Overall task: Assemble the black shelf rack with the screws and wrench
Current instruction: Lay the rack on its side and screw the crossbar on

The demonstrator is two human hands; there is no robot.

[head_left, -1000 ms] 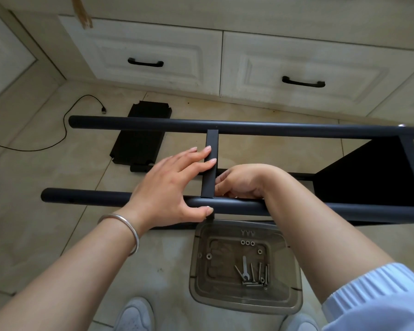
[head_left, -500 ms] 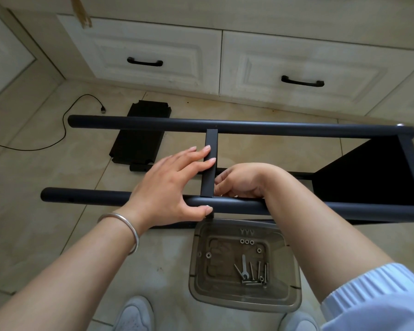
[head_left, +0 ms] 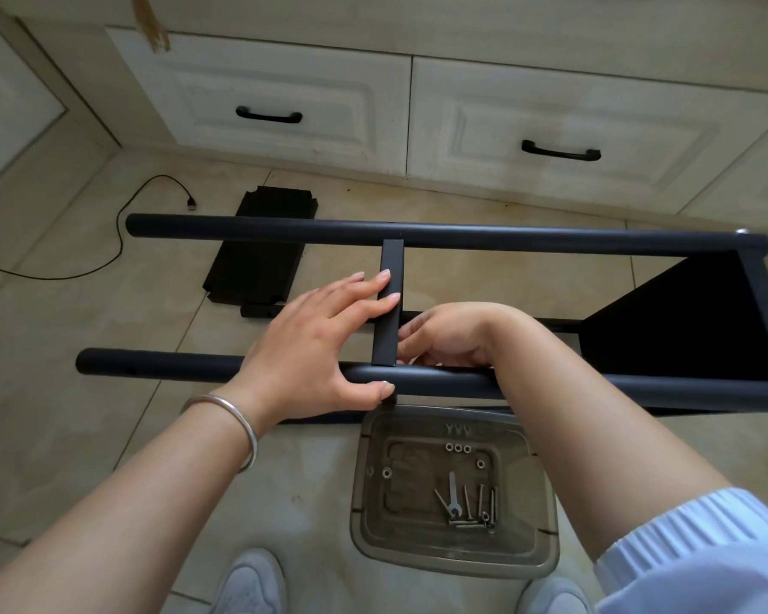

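Two hands work at the middle of the black shelf rack (head_left: 506, 239), which lies on its side across the tile floor (head_left: 63, 330). Left hand (head_left: 311, 347): fingers straight, tips on the short crossbar (head_left: 389, 303), thumb hooked under the near tube (head_left: 160, 367). Silver bangle (head_left: 233, 418) on that wrist. Right hand (head_left: 451, 336): fingers curled at the joint where crossbar meets near tube; whether they pinch anything cannot be told, fingertips hidden behind the hand.

Crossbar spans near tube to far tube. Black shelf panel (head_left: 701, 321) fitted at the rack's right end.

Floor: beige tiles, stained along the base of the cream cabinets (head_left: 417, 113). Two drawer fronts with black handles. Loose black panel (head_left: 262, 245) flat on the tiles beyond the far tube; black cable (head_left: 120, 245) curls to its left, plug end near the panel.

Clear smoky plastic tray (head_left: 542, 525) on the floor just this side of the near tube, beneath the right forearm. Inside: small flat wrench (head_left: 453, 494), several long screws (head_left: 479, 502) bunched beside it, washers (head_left: 458, 448) scattered toward the tray's far edge. Grey shoe (head_left: 249, 582) at the bottom edge.
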